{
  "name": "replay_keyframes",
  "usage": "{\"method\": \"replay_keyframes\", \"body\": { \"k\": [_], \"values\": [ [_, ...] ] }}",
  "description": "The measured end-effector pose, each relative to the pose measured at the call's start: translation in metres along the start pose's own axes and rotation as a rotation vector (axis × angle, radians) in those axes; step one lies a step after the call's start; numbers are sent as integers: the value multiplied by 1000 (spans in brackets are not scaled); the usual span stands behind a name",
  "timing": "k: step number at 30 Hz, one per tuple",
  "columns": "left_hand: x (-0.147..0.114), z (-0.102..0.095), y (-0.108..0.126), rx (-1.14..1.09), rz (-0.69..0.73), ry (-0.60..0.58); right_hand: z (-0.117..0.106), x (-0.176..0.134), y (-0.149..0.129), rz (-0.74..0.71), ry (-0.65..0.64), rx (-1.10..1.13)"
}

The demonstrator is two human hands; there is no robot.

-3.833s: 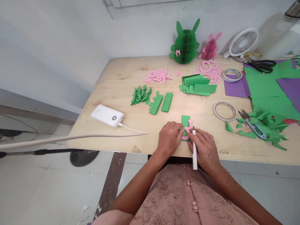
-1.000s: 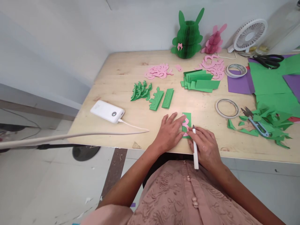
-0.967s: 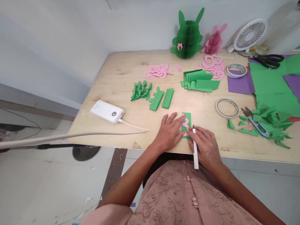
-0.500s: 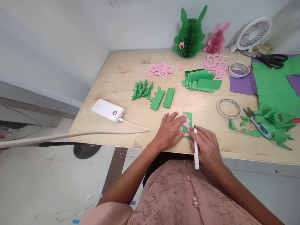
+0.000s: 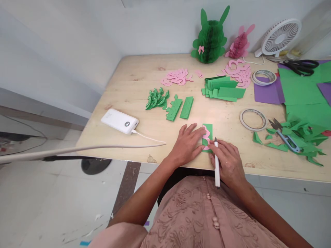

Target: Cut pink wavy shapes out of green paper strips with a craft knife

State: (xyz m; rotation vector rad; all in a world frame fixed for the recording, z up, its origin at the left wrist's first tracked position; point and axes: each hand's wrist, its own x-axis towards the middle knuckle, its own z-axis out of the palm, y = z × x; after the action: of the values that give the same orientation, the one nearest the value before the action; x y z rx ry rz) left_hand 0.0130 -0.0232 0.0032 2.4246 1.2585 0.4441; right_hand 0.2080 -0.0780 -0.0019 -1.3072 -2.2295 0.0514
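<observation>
Near the table's front edge lies a small green paper strip [image 5: 210, 130], with a wavy-edged pink paper cutout [image 5: 206, 135] on top along its left side. My left hand [image 5: 186, 144] rests flat on the table, fingers outstretched and their tips on the cutout and the strip's left edge. A white pen [image 5: 217, 168] with a dark tip is held in my right hand [image 5: 229, 160], its tip pointing away from me. That hand's fingertips touch the strip's right side. Farther back are two folded green pieces: one partly cut [image 5: 174, 108], one with drawn curves [image 5: 186, 107].
Green cut pieces [image 5: 156, 99], pink cutouts [image 5: 176, 76] and stacked green strips [image 5: 224, 89] lie behind my hands. A power bank [image 5: 120, 121] is left; a tape roll [image 5: 241, 120], small scissors [image 5: 287, 138] and green scraps [image 5: 310, 141] are right. Paper rabbits [image 5: 210, 41] stand by the wall.
The whole view has shifted very slightly. Both hands, the pen and the paper pieces hold the same places on the table.
</observation>
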Motion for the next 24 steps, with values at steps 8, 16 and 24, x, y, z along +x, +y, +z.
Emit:
{"method": "replay_keyframes", "body": {
  "k": [8, 16, 24],
  "values": [
    [0, 0, -1, 3, 8, -5, 0, 0, 0, -8, 3, 1],
    [1, -4, 0, -33, 0, -31, 1, 0, 1, -18, 9, -8],
    [2, -5, 1, -61, -22, -45, 0, 1, -1, -26, 22, -7]
  ]
}}
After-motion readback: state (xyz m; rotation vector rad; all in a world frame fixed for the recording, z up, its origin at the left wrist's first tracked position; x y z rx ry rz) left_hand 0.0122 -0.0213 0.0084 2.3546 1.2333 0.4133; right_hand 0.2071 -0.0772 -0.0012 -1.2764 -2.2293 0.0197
